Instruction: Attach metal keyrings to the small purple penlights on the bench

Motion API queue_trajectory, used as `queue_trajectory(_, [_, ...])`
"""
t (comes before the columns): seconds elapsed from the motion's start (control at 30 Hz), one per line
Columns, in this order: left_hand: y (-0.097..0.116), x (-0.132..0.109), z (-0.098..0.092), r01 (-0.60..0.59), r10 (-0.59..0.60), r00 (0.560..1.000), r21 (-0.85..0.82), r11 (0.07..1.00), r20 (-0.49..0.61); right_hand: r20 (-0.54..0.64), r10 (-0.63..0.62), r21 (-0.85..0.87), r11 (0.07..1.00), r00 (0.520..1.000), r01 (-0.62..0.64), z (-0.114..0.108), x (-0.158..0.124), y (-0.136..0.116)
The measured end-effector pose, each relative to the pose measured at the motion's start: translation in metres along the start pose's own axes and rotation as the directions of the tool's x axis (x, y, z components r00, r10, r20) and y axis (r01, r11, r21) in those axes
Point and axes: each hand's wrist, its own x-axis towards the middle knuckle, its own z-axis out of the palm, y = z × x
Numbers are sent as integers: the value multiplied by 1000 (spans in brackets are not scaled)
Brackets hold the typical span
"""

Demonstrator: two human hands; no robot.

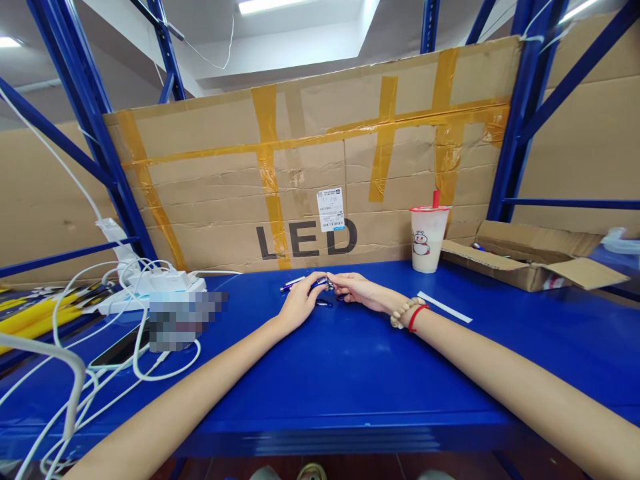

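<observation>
My left hand (299, 298) and my right hand (359, 291) meet over the middle of the blue shelf, fingertips nearly touching. Between their fingertips is a small shiny silvery piece (329, 285), and both hands pinch it. Its exact kind is too small to tell. A slim purple-blue pen-like stick (291, 285) with a silvery end lies just beyond my left fingers. Below the fingertips rests a short dark blue piece (324, 303). Another small dark piece lies partly hidden under my right fingers.
A cup with a red straw (429, 240) stands back right, beside an open cardboard box (530, 267). A white strip (445, 307) lies near my right wrist. White cables, a power strip (150, 287) and a phone (123, 347) crowd the left. Cardboard (220, 200) walls the back.
</observation>
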Motion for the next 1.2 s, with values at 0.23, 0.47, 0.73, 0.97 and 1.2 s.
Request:
queue_trajectory(0.23, [-3, 2, 3, 66, -66, 996, 7, 998, -57, -107, -66, -3, 998, 992, 66, 2, 3, 5])
queue_trajectory(0.47, [-7, 4, 4, 142, -142, 989, 1, 990, -48, -215, -176, -79, 984, 961, 163, 0, 5, 8])
queue_trajectory(0.73, [-11, 4, 6, 129, -129, 991, -1, 992, 27, -204, -239, -208, 958, 949, 197, -2, 7, 11])
queue_trajectory(0.97, [-15, 4, 7, 151, -151, 988, 0, 989, 33, -282, -238, -260, 951, 930, 164, 0, 5, 9])
queue_trajectory(1.2, [-11, 3, 6, 104, -103, 990, -11, 994, 92, -230, -284, -326, 924, 931, 201, -2, 5, 9])
